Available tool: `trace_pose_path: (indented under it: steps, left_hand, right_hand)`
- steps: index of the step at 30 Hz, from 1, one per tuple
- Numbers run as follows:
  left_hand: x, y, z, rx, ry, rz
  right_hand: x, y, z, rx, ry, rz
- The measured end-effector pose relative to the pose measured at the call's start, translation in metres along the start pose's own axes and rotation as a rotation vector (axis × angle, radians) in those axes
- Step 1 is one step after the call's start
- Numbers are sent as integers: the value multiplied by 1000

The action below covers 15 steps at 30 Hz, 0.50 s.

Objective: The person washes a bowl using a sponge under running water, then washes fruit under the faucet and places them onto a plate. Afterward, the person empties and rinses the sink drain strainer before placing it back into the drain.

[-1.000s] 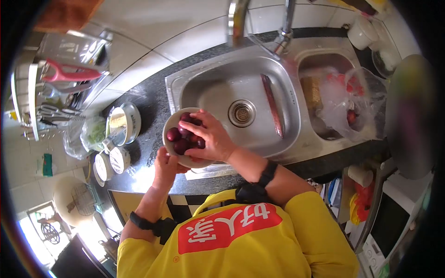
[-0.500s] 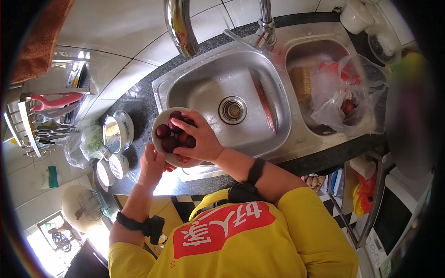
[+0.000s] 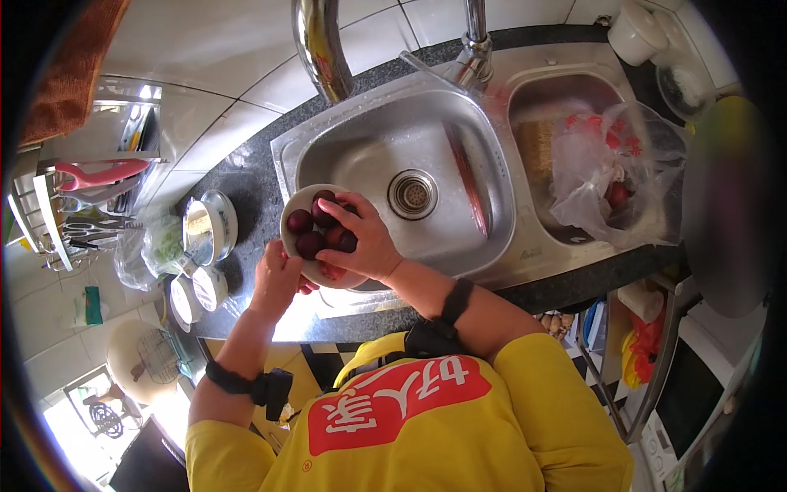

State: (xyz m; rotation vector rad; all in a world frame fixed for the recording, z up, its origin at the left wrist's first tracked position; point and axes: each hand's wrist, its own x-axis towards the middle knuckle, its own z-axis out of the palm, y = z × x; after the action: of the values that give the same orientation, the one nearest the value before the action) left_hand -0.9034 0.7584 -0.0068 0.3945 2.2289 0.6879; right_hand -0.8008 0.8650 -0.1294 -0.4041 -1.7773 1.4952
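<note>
A pale bowl (image 3: 300, 199) holding several dark red plums (image 3: 310, 245) is tilted over the near left corner of the steel sink (image 3: 352, 143). My left hand (image 3: 276, 277) grips the bowl's near left edge, its fingertips partly hidden beneath. Over the bowl's right side, my right hand (image 3: 373, 244) curls its fingers and thumb around plums, covering part of them. Toward the right of the basin lies a long reddish-brown stick-like bundle (image 3: 466, 176), apart from both hands.
The faucet spout (image 3: 322, 53) hangs above the sink's back left. A clear plastic bag (image 3: 594, 176) with round red fruit fills much of the right basin. Bowls (image 3: 211, 232) and a bag of greens (image 3: 162, 248) stand on the left counter. A knife rack (image 3: 106, 176) is farther left.
Both hands and the bowl have shifted slightly to the right. My right hand still covers the plums at the bowl's right side.
</note>
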Motion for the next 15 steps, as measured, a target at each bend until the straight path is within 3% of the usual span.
trace_pose_path:
  steps: [15]
  left_hand:
    - [4, -4, 1, 2, 10, 9]
  right_hand:
    - [-1, 2, 0, -54, -4, 12]
